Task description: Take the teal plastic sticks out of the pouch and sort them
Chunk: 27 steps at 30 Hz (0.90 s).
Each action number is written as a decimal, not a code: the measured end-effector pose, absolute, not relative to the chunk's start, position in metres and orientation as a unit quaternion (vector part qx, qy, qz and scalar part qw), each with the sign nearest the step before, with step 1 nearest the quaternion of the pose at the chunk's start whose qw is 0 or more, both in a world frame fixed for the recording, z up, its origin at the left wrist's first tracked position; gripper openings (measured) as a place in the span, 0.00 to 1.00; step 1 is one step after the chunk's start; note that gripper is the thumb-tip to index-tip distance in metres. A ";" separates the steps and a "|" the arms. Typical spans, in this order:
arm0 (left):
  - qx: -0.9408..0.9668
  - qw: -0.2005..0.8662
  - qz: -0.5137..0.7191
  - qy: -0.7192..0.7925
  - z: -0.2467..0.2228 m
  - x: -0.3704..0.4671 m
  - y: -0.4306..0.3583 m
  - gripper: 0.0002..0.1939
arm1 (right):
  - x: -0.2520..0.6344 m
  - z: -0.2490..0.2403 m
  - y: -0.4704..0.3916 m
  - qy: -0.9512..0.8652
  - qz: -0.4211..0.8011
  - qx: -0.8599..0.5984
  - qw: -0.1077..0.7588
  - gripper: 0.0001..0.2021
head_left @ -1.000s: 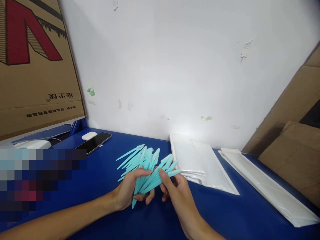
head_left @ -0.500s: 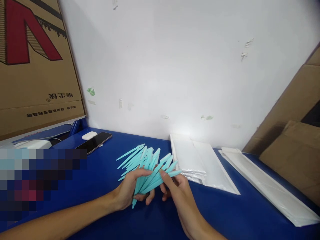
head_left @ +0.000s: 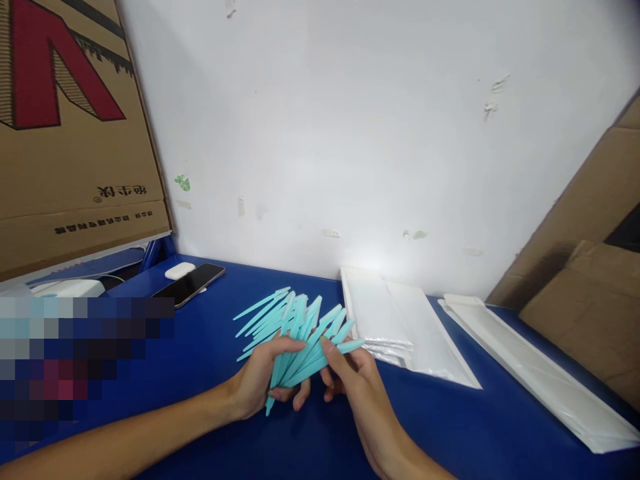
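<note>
Head camera: both hands meet over a blue table (head_left: 215,327), with a fan of turquoise sticks (head_left: 301,365) spread between them. As a judgement, the likeliest trouble is a slip: the sticks overlap loosely and point different ways, so if either thumb eased off, the outer ones could slide free. The loose sticks (head_left: 260,313) lying just behind are near enough to be nudged or to tangle with the fan. As for the fingers, the left hand (head_left: 260,375) has its thumb across the top of the fan and its fingers beneath, closed around the lower ends; one tip juts out below. The right hand (head_left: 361,390) pinches the right side, its thumb resting on the sticks near their upper part, the other fingers curled behind, their exact contact hidden. White envelopes (head_left: 425,327) lie just beyond.
</note>
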<state>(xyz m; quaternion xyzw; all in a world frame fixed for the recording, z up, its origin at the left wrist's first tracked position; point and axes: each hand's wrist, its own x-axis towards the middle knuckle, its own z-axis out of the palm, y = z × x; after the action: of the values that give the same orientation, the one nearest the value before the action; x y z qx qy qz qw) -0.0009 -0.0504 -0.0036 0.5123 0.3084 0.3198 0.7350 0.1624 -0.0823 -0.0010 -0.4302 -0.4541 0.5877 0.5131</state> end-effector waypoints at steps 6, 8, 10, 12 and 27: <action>0.519 0.731 0.318 0.307 -0.001 0.001 -0.051 0.26 | 0.161 -0.003 -0.081 -0.468 0.571 -0.445 0.507 0.25; 0.521 0.731 0.317 0.307 0.000 0.001 -0.051 0.26 | 0.160 -0.003 -0.080 -0.457 0.567 -0.458 0.509 0.25; 0.523 0.730 0.314 0.308 0.000 0.001 -0.052 0.26 | 0.159 -0.003 -0.080 -0.447 0.566 -0.468 0.510 0.24; 0.522 0.731 0.313 0.308 -0.001 0.001 -0.052 0.26 | 0.159 -0.004 -0.080 -0.444 0.568 -0.467 0.512 0.24; 0.538 0.745 0.283 0.275 0.000 -0.002 -0.053 0.27 | 0.159 0.002 -0.085 -0.451 0.585 -0.451 0.502 0.23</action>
<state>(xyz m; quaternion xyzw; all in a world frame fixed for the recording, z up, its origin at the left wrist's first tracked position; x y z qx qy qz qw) -0.0021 -0.0533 -0.0001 0.5376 0.2754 0.2832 0.7449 0.1590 -0.0852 0.0024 -0.4508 -0.4507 0.5847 0.5018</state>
